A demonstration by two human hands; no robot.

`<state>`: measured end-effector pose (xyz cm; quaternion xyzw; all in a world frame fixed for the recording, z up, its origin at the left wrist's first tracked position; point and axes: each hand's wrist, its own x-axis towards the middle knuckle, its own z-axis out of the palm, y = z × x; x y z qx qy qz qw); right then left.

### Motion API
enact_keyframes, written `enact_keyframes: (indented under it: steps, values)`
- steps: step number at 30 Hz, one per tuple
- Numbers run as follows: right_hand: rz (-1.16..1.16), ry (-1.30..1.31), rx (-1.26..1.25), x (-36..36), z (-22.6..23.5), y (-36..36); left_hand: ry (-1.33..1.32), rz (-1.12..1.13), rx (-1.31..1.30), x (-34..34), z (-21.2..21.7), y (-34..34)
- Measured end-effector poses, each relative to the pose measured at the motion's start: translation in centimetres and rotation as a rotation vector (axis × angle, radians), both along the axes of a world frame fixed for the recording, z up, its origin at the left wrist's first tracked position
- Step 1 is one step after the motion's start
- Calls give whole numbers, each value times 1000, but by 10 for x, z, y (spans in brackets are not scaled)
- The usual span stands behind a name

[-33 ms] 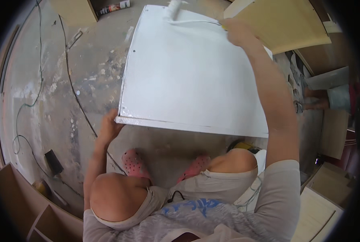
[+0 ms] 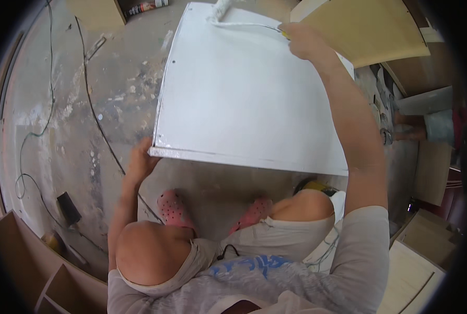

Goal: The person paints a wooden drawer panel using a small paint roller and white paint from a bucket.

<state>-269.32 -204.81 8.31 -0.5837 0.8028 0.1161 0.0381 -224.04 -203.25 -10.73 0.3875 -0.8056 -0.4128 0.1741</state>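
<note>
Knees, bare and bent, fill the lower middle of the view above a grey shirt, and just beyond them two pink perforated clogs point(image 2: 172, 207) stand on the stained concrete floor point(image 2: 87, 120). Past the clogs, the left hand point(image 2: 141, 162) grips the near left corner of a large white panel point(image 2: 244, 99), fingers curled under its edge and thumb against the side, so the panel's near edge appears to sit raised off the floor. The panel stretches away from the person, its top face evenly white and slightly glossy, with a small hole near the far left edge. At the panel's far right, the right hand point(image 2: 304, 42) is closed around the yellow-ended handle of a paint roller point(image 2: 223, 9), whose thin wire frame runs left along the far edge to a white sleeve lying on the panel's far corner. Thin black cables point(image 2: 95, 112) wind across the floor to the left. Tan boards point(image 2: 369, 29) lie beyond the right hand, and another person's legs point(image 2: 427, 120) show at the right rim.
</note>
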Motion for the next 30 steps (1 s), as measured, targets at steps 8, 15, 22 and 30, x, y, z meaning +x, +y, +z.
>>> enact_keyframes:
  steps: [8, 15, 22, 30]
  values:
    - [27, -39, 65, 7, 20, 194, 80, 11, -14, -5, -14, -3]
    - [-158, -85, 209, 70, 64, 272, 84, 16, 45, 3, -15, -3]
    - [172, 45, 2, 45, -7, 75, 16, 18, -62, 2, -6, -3]
    - [-352, -968, -517, 125, 11, -30, 57, 23, -55, 3, 1, -1]
